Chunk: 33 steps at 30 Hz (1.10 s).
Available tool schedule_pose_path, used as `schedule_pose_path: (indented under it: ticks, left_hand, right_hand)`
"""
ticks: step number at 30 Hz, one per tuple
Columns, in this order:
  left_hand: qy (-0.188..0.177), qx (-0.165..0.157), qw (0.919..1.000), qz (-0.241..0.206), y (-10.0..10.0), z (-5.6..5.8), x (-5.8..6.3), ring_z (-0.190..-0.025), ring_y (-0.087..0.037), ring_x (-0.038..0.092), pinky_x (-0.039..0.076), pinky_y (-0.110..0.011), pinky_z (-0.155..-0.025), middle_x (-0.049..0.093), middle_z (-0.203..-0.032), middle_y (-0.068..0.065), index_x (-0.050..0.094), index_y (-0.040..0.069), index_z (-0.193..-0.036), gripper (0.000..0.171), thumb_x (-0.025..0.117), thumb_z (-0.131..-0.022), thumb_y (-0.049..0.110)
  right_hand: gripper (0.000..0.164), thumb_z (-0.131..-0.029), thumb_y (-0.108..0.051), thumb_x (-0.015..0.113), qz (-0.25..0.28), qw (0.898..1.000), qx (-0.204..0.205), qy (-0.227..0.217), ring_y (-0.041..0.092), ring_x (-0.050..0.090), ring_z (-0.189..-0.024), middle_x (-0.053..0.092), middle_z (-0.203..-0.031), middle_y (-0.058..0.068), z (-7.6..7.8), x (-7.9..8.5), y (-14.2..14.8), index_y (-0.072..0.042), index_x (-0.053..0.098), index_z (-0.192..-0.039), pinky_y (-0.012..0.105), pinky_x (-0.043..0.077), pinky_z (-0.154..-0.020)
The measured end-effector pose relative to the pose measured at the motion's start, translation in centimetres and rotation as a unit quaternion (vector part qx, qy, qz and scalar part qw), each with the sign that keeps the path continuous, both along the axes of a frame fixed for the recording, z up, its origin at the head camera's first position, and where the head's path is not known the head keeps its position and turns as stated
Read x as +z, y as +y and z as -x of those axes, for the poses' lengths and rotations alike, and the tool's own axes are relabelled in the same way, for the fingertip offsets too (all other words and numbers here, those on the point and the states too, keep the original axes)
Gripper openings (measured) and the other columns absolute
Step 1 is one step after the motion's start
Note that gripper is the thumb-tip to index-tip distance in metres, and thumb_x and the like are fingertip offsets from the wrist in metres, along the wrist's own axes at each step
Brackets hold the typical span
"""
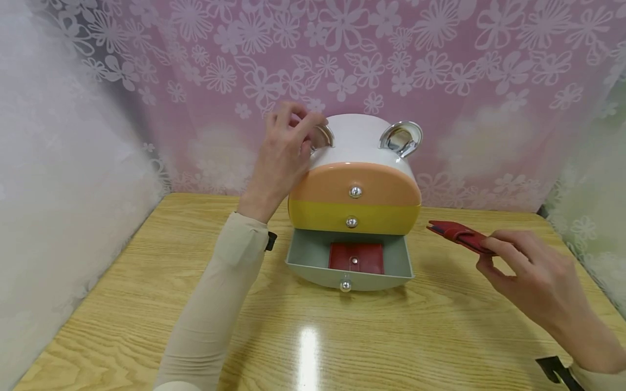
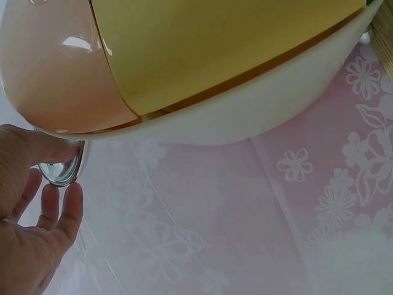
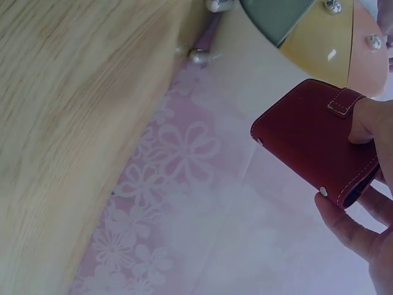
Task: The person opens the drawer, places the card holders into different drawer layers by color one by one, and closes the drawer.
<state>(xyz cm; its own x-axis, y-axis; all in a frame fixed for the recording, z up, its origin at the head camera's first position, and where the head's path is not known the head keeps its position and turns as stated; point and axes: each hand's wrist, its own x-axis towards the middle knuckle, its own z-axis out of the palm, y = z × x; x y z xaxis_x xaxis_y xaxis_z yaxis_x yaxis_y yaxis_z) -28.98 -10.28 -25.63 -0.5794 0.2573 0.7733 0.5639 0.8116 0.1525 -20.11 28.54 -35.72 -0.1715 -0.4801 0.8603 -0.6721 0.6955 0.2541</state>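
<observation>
A small drawer cabinet (image 1: 364,138) with a white top and silver ears stands on the table. My left hand (image 1: 286,146) grips its left silver ear (image 2: 60,172), thumb on one side and fingers on the other. The grey-green bottom drawer (image 1: 298,255) is pulled out, and a red snap wallet (image 1: 364,256) lies inside it. To the right of the cabinet, my right hand (image 1: 535,277) pinches a second red wallet (image 3: 304,132) by one end, held above the table. Its strap is folded over the edge.
Above the open drawer, the orange drawer (image 1: 320,184) and the yellow drawer (image 1: 318,216) are closed, each with a silver knob. The wooden table (image 1: 122,304) meets a pink flowered cloth (image 1: 205,98) behind the cabinet. White cloth (image 1: 63,190) hangs at the left side.
</observation>
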Motion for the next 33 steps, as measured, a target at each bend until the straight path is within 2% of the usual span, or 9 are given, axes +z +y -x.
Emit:
schedule_pose_path:
  ticks: [7, 12, 24, 33]
  left_hand:
    - [0.006, -0.008, 0.9999, 0.004, 0.0, -0.1, -0.1, -0.115, -0.034, 0.05, 0.054, -0.036, -0.091, 0.052, -0.127, -0.013, 0.064, 0.017, -0.125, 0.033, 0.056, -0.098, -0.001]
    - [0.012, -0.002, 0.9998, 0.015, 0.0, 0.0, -0.2, -0.114, -0.034, 0.052, 0.055, -0.036, -0.088, 0.052, -0.126, -0.012, 0.064, 0.017, -0.125, 0.034, 0.053, -0.099, -0.001]
    - [-0.011, -0.002, 0.9998, 0.018, 0.0, -0.1, 0.0, -0.115, -0.035, 0.051, 0.054, -0.038, -0.092, 0.053, -0.127, -0.01, 0.065, 0.018, -0.125, 0.036, 0.052, -0.098, -0.002]
    - [-0.024, -0.003, 0.9997, 0.007, 0.1, -0.1, 0.2, -0.114, -0.033, 0.048, 0.053, -0.036, -0.093, 0.053, -0.126, -0.011, 0.066, 0.017, -0.124, 0.034, 0.056, -0.098, -0.002]
  right_hand:
    - [0.039, -0.099, -0.028, 0.051, 0.037, 0.998, 0.057, 0.018, 0.028, 0.051, -0.051, 0.064, -0.073, 0.015, -0.6, 0.6, -1.6, 0.001, 0.066, -0.079, 0.033, 0.037, -0.043]
    - [0.039, -0.101, -0.029, 0.052, 0.039, 0.996, 0.081, 0.018, 0.028, 0.052, -0.052, 0.064, -0.074, 0.015, -0.9, 0.7, -2.4, 0.0, 0.067, -0.08, 0.032, 0.038, -0.044]
    - [0.042, -0.104, -0.034, 0.055, 0.043, 0.991, 0.124, 0.015, 0.027, 0.059, -0.06, 0.067, -0.077, 0.013, -1.0, 0.2, -4.3, -0.002, 0.07, -0.08, 0.028, 0.045, -0.057]
    - [0.04, -0.105, -0.031, 0.055, 0.03, 0.989, 0.144, 0.015, 0.027, 0.061, -0.062, 0.069, -0.08, 0.014, -0.9, -0.2, -5.3, -0.004, 0.073, -0.082, 0.033, 0.046, -0.054]
